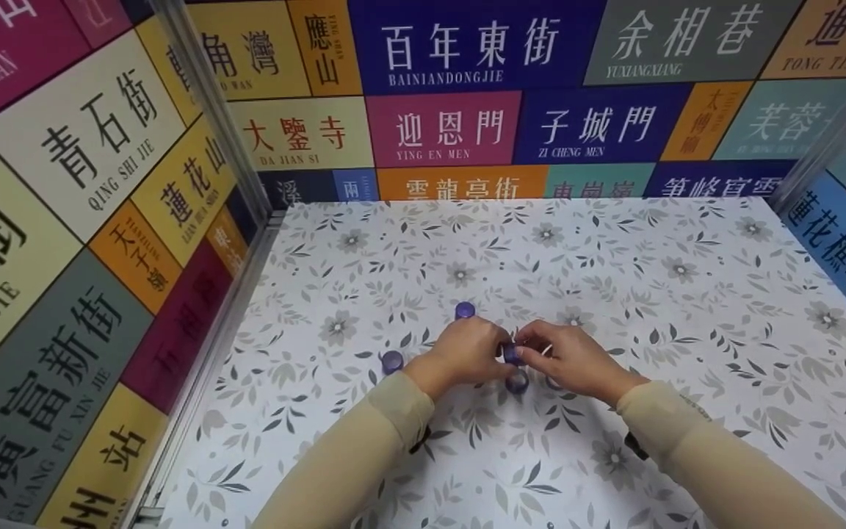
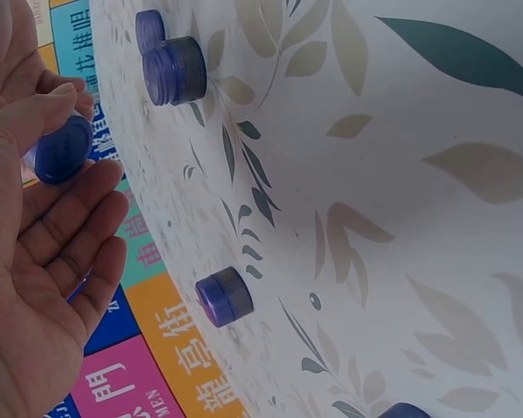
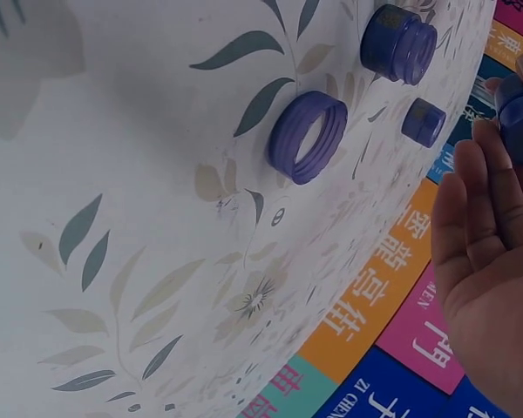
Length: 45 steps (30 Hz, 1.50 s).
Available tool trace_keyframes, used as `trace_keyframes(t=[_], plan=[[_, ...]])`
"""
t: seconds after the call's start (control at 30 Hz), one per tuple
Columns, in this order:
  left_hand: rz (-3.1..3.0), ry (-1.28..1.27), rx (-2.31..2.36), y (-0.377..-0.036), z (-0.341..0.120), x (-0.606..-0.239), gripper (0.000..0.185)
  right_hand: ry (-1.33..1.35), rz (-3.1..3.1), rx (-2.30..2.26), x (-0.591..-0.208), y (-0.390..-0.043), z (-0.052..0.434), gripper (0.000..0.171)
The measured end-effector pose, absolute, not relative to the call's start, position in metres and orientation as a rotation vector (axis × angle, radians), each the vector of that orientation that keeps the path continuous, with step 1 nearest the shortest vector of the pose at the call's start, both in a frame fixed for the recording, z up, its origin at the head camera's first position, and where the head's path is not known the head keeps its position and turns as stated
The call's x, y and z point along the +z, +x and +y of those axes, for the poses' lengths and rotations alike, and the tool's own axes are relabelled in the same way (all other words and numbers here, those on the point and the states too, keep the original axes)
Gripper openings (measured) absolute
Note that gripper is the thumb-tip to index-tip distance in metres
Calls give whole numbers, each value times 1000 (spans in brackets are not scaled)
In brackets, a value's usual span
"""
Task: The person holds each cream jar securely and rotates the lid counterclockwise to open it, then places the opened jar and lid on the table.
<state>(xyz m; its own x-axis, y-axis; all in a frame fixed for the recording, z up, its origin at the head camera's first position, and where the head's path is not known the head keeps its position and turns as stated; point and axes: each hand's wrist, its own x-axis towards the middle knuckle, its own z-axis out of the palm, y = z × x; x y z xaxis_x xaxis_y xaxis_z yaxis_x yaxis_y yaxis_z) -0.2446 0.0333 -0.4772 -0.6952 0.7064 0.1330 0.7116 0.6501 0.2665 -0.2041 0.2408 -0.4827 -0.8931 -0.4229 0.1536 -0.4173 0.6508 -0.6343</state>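
Table covering (image 1: 401, 246): white ground, printed with grey and beige leaves, sprigs and open flowers; spread up to the back wall. Back wall, in coloured lettered panels: deep blue panel (image 1: 467, 44), white characters, marked BAINIANDONGJIE; grey panel (image 1: 673, 40), adjoining on the right, marked YUXIANGXIANG; beneath, cream panel (image 1: 302, 132), red characters, marked DA JIAN SI; pink panel (image 1: 445, 128), marked YING EN MEN; second blue panel (image 1: 599, 125), marked ZI CHENG MEN. Left wall: white panel (image 1: 81, 125), black characters, marked QING SHI JIE; grey-green panel (image 1: 41, 389), marked GUANG FU XIN JIE. Right wall: light blue panel (image 1: 845, 246), dark characters. Corner posts, metallic: left post (image 1: 214, 103); right post (image 1: 830, 136).
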Motion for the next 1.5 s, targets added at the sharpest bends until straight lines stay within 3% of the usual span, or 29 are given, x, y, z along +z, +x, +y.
trace_keyframes(t=[1.5], plan=[[-2826,-1221,-482,-247,30,-479,26,-716,2801,-1190,-483,-205,239,24]])
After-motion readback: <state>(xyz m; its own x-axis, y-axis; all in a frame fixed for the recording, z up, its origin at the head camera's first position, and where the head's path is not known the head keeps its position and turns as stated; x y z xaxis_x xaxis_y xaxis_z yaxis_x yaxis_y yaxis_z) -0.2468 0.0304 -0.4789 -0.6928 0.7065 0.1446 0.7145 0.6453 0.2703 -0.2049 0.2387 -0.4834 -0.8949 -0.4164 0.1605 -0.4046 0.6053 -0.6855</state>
